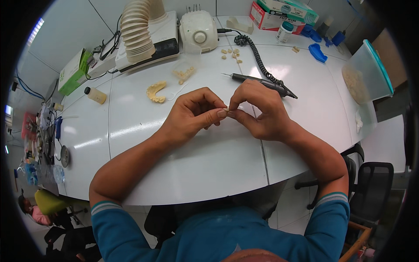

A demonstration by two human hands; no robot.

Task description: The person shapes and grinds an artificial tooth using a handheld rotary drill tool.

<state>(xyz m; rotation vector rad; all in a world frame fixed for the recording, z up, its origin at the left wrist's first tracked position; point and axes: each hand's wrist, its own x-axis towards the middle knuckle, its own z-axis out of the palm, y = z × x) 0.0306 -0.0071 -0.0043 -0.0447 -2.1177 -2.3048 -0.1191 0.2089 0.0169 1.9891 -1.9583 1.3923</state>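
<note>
Left hand [192, 114] and right hand [257, 111] meet over the middle of the white surface [209, 166], fingertips pinched together on a tiny pale piece [226, 109], too small to tell what it is. Both hands closed around it, thumbs and forefingers touching.

Just behind the right hand: dark handpiece [257, 81] lying flat, tip pointing left, with a black coiled cord [257, 56] running back to a white control box [198, 31]. Behind the left hand: yellowish dental cast [156, 92], and a clear bag [184, 71] with small pale bits. Loose tooth-like bits [231, 53] scattered near the cord.

Packages: red and white carton [268, 16] at far right back, green-teal carton [290, 8] stacked on it, lettering not read. Small white jar with teal cap [285, 32] in front of them. Green and white box [74, 72] at far left, on edge. Small cream bottle with black cap [95, 94] lying near it. Clear tub with teal rim [366, 72] at right edge, pale contents. Blue trays [317, 52] right back.

Ribbed beige hose [137, 28] on a white unit [163, 41], back left. Surface is glossy white, curved front edge, seams visible. Tiled wall behind. Black chair [371, 183] lower right. Cluttered shelf [39, 131] far left.
</note>
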